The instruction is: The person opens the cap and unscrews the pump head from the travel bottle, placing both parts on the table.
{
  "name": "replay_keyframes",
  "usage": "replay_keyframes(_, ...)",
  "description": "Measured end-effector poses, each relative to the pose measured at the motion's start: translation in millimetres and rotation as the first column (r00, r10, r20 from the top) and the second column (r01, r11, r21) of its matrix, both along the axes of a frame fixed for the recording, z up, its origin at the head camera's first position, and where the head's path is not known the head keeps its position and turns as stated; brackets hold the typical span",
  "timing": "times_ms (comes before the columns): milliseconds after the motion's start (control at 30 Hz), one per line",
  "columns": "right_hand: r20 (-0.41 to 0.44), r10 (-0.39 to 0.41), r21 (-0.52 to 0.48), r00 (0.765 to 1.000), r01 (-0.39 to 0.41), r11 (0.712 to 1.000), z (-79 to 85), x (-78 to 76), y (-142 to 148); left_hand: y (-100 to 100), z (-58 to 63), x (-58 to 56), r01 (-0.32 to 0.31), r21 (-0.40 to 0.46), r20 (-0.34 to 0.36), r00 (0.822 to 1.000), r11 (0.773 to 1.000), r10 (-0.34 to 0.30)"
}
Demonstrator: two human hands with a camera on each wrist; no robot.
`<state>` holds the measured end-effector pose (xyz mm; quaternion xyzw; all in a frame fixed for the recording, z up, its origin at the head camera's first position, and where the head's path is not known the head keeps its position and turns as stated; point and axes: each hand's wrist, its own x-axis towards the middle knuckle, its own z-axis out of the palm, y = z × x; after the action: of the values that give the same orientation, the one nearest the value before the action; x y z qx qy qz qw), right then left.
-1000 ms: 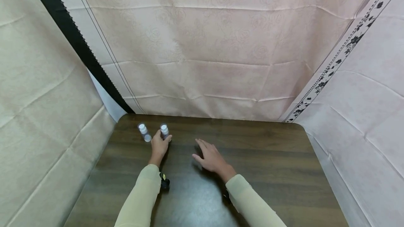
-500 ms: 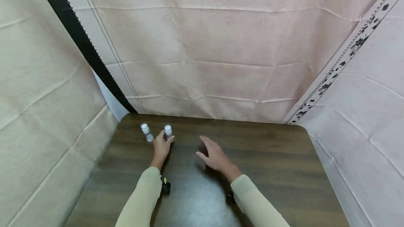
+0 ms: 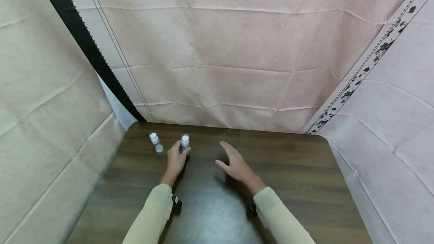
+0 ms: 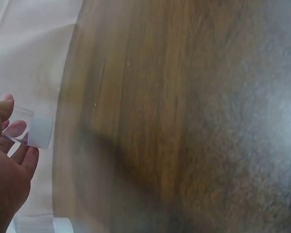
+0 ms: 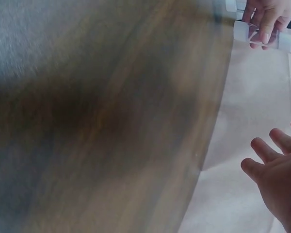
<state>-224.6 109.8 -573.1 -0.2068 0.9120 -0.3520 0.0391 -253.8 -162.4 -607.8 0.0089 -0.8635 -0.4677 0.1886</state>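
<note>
My left hand (image 3: 176, 161) holds a clear cylinder with white ends (image 3: 184, 141) upright near the table's far left, thumb and fingers on either side of it. In the left wrist view the fingers curl round its see-through body, and a white end (image 4: 40, 132) sticks out past them. A second, matching clear cylinder (image 3: 156, 142) stands to the left of that hand, apart from it. My right hand (image 3: 237, 166) hovers over the table to the right, fingers extended and thumb spread. Nothing is in it, and the right wrist view shows its spread fingertips (image 5: 252, 165).
The dark wooden table (image 3: 288, 183) has rounded far corners. Behind it hangs a creased pale cloth (image 3: 220, 67), with further cloths at both sides. A black strip (image 3: 84, 44) runs down the left cloth's edge, and a floral border (image 3: 369, 55) lines the right.
My left hand has shifted a little to the right with its cylinder, widening the gap to the other one. My right hand has moved slightly right and away from me, its thumb spread wider.
</note>
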Motion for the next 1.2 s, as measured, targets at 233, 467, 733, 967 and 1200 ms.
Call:
replay_keyframes(233, -0.028, -0.001, 0.015, 1.0, 0.002, 1.0, 8.9, -2.9, 5, 12, 9.9, 5.8, 0.049, -0.017, -0.017, 0.999, 0.999, -0.049)
replay_keyframes(467, -0.04, -0.008, -0.021, 0.999, 0.008, 1.0, 13.4, -4.2, 5, 24, 18.4, 8.8, 0.127, -0.044, -0.054, 0.99, 0.991, -0.129)
replay_keyframes(733, -0.087, -0.013, -0.058, 0.996, 0.008, 0.998, 19.3, -6.4, 5, 39, 31.3, 17.2, 0.175, -0.082, -0.074, 0.981, 0.981, -0.181)
replay_keyframes(967, -0.141, -0.02, -0.111, 0.99, 0.004, 0.994, 27.7, -4.7, 7, 49, 41.8, 24.0, 0.218, -0.137, -0.056, 0.972, 0.966, -0.228)
replay_keyframes(1200, -0.18, -0.019, -0.118, 0.984, -0.002, 0.993, 34.0, -6.4, 11, 57, 54.1, 26.4, 0.241, -0.235, -0.062, 0.963, 0.942, -0.262)
